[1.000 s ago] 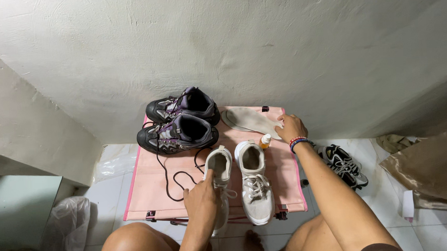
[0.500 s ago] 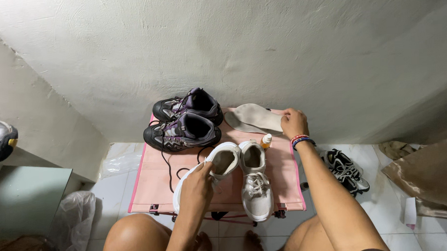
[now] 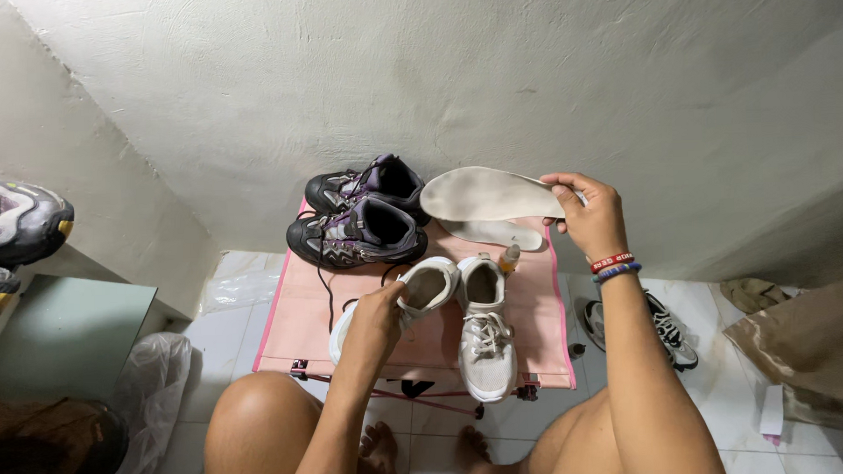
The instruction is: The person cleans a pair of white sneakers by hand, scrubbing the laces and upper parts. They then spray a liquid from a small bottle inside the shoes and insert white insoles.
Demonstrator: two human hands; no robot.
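My left hand [image 3: 379,315] grips a white sneaker [image 3: 422,293] by its heel and tilts it off the pink mat [image 3: 294,321], opening turned towards me. My right hand [image 3: 591,214] holds a pale insole [image 3: 487,195] lifted above the mat's far right corner. A second pale insole [image 3: 496,232] lies flat beneath it. The other white sneaker [image 3: 486,330] rests on the mat, toe towards me. A pair of black and purple shoes [image 3: 360,216] sits at the mat's far edge, with a small bottle [image 3: 509,258] near the insoles.
A white wall rises behind the mat. A black and white shoe [image 3: 668,329] lies on the tiled floor to the right, near a brown bag [image 3: 818,345]. Grey shoes [image 3: 10,223] sit on a ledge at left, above a clear plastic bag [image 3: 151,387].
My right hand has lifted one insole off the mat. My left hand has raised and tilted the left white sneaker, turning its opening towards me.
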